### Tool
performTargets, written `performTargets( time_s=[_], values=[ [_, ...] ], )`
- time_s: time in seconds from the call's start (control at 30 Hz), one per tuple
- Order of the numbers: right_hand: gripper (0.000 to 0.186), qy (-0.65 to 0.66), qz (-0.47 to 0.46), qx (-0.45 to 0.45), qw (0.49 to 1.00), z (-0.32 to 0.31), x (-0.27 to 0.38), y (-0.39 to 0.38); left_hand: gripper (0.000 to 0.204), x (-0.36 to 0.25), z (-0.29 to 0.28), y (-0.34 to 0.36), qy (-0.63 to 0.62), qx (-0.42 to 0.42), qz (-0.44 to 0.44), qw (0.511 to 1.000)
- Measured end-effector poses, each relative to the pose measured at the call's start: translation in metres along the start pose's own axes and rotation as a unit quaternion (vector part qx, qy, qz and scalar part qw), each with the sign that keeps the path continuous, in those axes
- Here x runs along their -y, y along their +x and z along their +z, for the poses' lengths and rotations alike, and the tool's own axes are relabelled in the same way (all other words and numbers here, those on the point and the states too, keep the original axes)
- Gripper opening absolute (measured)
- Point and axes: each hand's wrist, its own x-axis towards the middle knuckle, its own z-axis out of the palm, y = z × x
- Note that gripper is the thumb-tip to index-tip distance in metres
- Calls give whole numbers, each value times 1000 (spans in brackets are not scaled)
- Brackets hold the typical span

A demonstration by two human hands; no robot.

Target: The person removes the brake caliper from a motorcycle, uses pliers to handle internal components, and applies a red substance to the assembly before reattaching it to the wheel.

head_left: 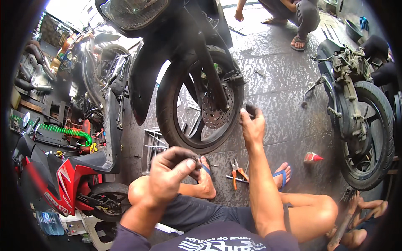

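In front of me stands a motorcycle's front wheel (167, 104) with a black tyre and a drilled brake disc (215, 111). Left of the wheel's lower edge, my left hand (171, 169) is raised with thumb and fingers pinched together. Something small and dark may be at the fingertips, too small to name. My right hand (254, 125) is up beside the tyre's right side, apart from it, with fingers curled towards the thumb; what they hold, if anything, is hidden. Dark grime covers the fingertips. Orange-handled pliers (235, 173) lie on the floor between my feet.
A tray of metal tools (154, 144) sits left of the wheel. A red-capped bottle (313, 157) lies right of my foot. A partly stripped motorcycle (349, 100) stands at right, a red one (63, 180) at left. Another person squats at the back (307, 19); another's arms (356, 217) show lower right.
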Motion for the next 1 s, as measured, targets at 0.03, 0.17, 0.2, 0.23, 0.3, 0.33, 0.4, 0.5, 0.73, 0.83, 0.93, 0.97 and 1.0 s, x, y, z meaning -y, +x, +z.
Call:
performTargets(
  time_s=[0.03, 0.17, 0.2, 0.23, 0.3, 0.33, 0.4, 0.5, 0.73, 0.83, 0.93, 0.97, 1.0],
  values=[
    [46, -36, -23, -22, 999, 2, -3, 17, 12, 16, 8, 2, -43, -27, 1, 999],
    [66, -195, -69, -40, 977, 23, 5, 79, 11, 73, 31, 19, -119, -67, 16, 991],
    [71, -214, -86, -26, 973, 26, 2, 96, 12, 77, 35, 22, -94, -74, 3, 993],
    [76, -237, -105, -17, 966, 19, -5, 119, 13, 81, 41, 30, -75, -68, -11, 995],
    [79, -225, -96, 48, 968, 20, -15, 143, 13, 83, 38, 38, -57, -57, 0, 997],
    [79, -187, -73, 99, 975, 25, -16, 150, 13, 83, 35, 42, -63, -63, 0, 996],
    [77, -134, -60, 176, 973, 32, -17, 166, 12, 81, 33, 51, -75, -69, 0, 995],
    [74, -84, -13, 230, 970, 21, -21, 187, 11, 80, 39, 70, -77, -51, 1, 996],
    [46, -321, 70, 326, 887, -30, 89, 177, 10, 97, 30, 104, -64, -62, 57, 994],
    [45, -335, 148, 386, 847, -46, 147, 140, 16, 105, 48, 145, -63, -115, 139, 982],
    [56, -143, 351, 364, 851, -38, 176, 96, 17, 85, 74, 185, -308, -112, 107, 939],
    [57, -82, 380, 347, 853, -25, 188, 81, 16, 72, 81, 189, -402, -74, 85, 909],
    [58, -73, 367, 324, 869, -26, 190, 77, 15, 62, 89, 192, -419, -29, 90, 903]
  ],
)
